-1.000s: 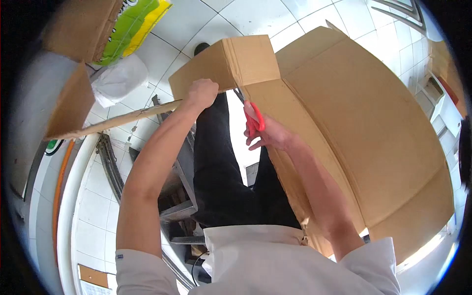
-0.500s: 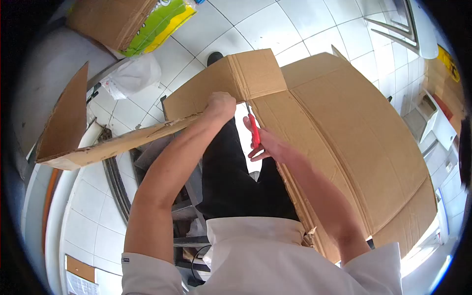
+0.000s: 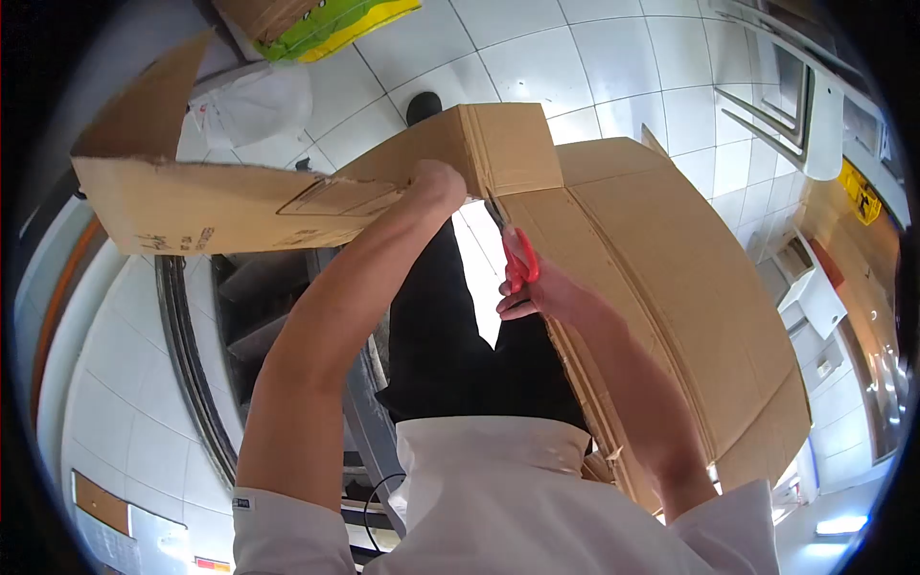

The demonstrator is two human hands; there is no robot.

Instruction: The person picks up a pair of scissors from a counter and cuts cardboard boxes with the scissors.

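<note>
A large brown cardboard box (image 3: 661, 259), partly cut apart, spreads over and beside my legs. My left hand (image 3: 442, 184) is closed on the edge of the long left-hand cardboard strip (image 3: 249, 196), close to the fold at the top; its fingertips are hidden. Red-handled scissors (image 3: 522, 259) are in my right hand (image 3: 525, 295), thumb and fingers about the handles. Their blades point up at the cardboard by the folded corner (image 3: 508, 144), just right of my left hand. How far the blades are apart is hard to make out.
White floor tiles (image 3: 517, 57) surround me. Top left are a white plastic bag (image 3: 254, 105) and a green-and-yellow bag (image 3: 335, 29). A metal-legged piece of furniture (image 3: 819, 125) stands top right. Dark metal steps or shelving (image 3: 264, 297) lie left of my legs.
The left cardboard strip has swung up and turned, showing more of its printed face. The scissors have tilted and shifted slightly right and down with my right hand. The camera view has moved a little.
</note>
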